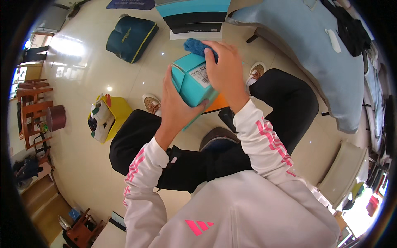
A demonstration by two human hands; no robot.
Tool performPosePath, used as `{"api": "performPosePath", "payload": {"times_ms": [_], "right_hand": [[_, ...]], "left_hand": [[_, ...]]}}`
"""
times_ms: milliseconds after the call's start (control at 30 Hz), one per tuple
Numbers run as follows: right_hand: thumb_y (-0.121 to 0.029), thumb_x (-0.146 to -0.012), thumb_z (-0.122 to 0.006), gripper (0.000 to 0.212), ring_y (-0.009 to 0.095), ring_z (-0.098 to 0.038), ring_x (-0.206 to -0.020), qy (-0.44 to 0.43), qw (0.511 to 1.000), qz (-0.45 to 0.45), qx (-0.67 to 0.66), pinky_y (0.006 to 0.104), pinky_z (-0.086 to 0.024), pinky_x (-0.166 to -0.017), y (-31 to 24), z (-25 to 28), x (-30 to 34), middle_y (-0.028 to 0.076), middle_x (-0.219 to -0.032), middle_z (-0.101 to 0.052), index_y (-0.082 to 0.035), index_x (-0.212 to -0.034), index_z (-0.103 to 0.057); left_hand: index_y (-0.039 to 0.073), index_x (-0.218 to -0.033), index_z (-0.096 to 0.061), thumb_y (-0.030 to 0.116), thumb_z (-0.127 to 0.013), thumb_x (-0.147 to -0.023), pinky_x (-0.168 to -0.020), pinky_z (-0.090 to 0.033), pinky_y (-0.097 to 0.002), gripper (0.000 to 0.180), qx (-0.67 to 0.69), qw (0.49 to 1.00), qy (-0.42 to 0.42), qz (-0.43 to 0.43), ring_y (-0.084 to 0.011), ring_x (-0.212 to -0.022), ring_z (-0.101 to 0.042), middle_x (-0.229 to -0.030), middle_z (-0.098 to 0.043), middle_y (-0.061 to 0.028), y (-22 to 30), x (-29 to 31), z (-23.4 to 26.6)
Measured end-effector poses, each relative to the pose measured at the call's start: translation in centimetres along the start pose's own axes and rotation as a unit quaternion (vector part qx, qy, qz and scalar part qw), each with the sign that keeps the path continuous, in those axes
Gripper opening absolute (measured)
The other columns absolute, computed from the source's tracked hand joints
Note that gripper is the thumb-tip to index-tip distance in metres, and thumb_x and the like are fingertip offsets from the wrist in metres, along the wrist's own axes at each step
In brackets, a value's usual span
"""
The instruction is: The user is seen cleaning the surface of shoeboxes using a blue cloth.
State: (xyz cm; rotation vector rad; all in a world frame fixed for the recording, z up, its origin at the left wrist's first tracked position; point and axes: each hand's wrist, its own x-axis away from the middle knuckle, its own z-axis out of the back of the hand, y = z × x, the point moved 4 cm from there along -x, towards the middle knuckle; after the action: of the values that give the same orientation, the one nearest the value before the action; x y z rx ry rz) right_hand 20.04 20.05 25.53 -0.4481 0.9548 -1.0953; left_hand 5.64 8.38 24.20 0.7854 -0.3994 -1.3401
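In the head view, the left hand (171, 98), fingers spread, grips a turquoise box (189, 84) above the floor (89, 80), between the person's knees. The right hand (223, 66) curls around a blue cloth (194, 46) at the box's far end, covering part of it. An orange thing (218, 103) is mostly hidden beneath. Beyond stand stacked boxes (194, 22); a green bag (131, 40) and yellow box (120, 118) lie left, a blue-grey sofa (289, 37) borders the floor's right edge.

Glossy pale floor (87, 165) spreads across the frame, a bright glare shining at upper left. A blue-covered sofa (285, 41) fills the upper right; wooden chairs (35, 111) and a round brown stool (56, 118) line the left edge.
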Motion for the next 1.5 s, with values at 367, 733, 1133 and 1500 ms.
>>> {"api": "performPosePath", "payload": {"times_ms": [367,733,1133,1500], "right_hand": [[-0.009,-0.091,-0.071,0.038,0.03,-0.062,-0.126,-0.122,0.967,0.223,-0.013,0.044,-0.046,-0.108,-6.6,-0.6,4.8,0.007,-0.13,-0.071,-0.014,-0.128,-0.074],[-0.006,-0.091,-0.068,0.041,0.035,-0.057,-0.137,-0.034,0.984,0.172,0.03,0.05,-0.042,-0.116,0.6,0.8,3.0,0.013,-0.137,-0.068,-0.01,-0.131,-0.07],[0.001,-0.087,-0.066,0.047,0.035,-0.055,-0.14,-0.093,0.981,0.165,0.032,0.0487,-0.041,-0.119,-0.2,1.9,5.5,0.014,-0.14,-0.067,-0.012,-0.132,-0.071],[0.002,-0.08,-0.069,0.056,0.032,-0.057,-0.139,-0.166,0.954,0.235,-0.084,0.0508,-0.043,-0.118,-4.9,0.5,8.9,0.011,-0.139,-0.067,-0.015,-0.133,-0.07]], "left_hand": [[-0.001,-0.152,-0.034,0.022,-0.097,-0.068,-0.11,-0.044,-0.0495,0.107,-0.057,0.988,0.0,-0.143,-0.0384,-0.134,-0.054,-0.144,-0.05,-0.0233,-5.7,0.0,-1.1],[-0.001,-0.149,-0.036,0.023,-0.098,-0.067,-0.112,-0.042,-0.0461,0.105,0.091,0.996,0.012,0.004,-0.0388,-0.133,-0.052,-0.138,-0.054,-0.0212,-6.5,0.5,-1.9],[-0.002,-0.15,-0.029,0.017,-0.099,-0.066,-0.109,-0.046,-0.0423,0.111,0.042,0.998,0.028,-0.047,-0.0356,-0.127,-0.058,-0.138,-0.05,-0.0206,-5.7,1.7,-1.4],[0.001,-0.153,-0.025,0.023,-0.099,-0.067,-0.109,-0.047,-0.0446,0.115,-0.022,0.991,-0.012,-0.128,-0.0383,-0.131,-0.055,-0.142,-0.049,-0.0233,-9.2,1.3,-2.4]]}}
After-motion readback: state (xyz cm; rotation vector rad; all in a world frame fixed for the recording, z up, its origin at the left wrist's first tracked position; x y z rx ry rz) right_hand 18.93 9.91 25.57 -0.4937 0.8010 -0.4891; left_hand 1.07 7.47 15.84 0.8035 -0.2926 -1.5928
